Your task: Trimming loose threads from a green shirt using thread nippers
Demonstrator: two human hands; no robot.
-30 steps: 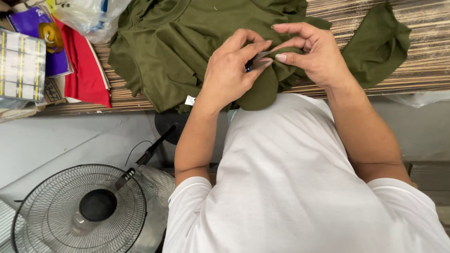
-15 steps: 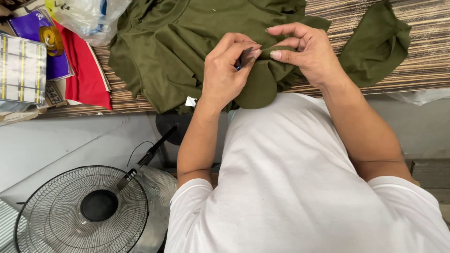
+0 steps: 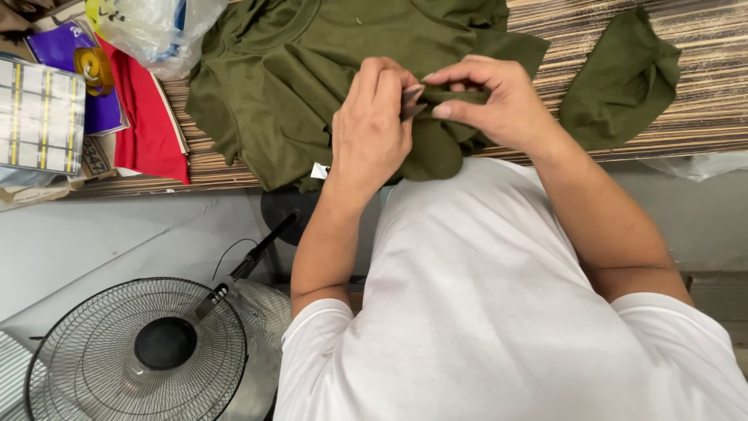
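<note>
Presently the left hand (image 3: 374, 129) and right hand (image 3: 499, 105) meet over the olive-green knit garment (image 3: 312, 70), lying rumpled on the striped wood-grain table (image 3: 701, 109) and drooping over its near edge. Both hands' fingers are closed, pinching one taut fold that runs left to right between them. A small dark tool (image 3: 411, 101) shows at the left fingertips; its kind cannot be told.

The left hand (image 3: 374, 125) hides most of a small dark tool (image 3: 411, 101), so its kind is unclear. The olive garment (image 3: 312, 70) and plastic bag (image 3: 156, 27) run past the top edge; the floor fan (image 3: 136, 351) is cut off below.
</note>
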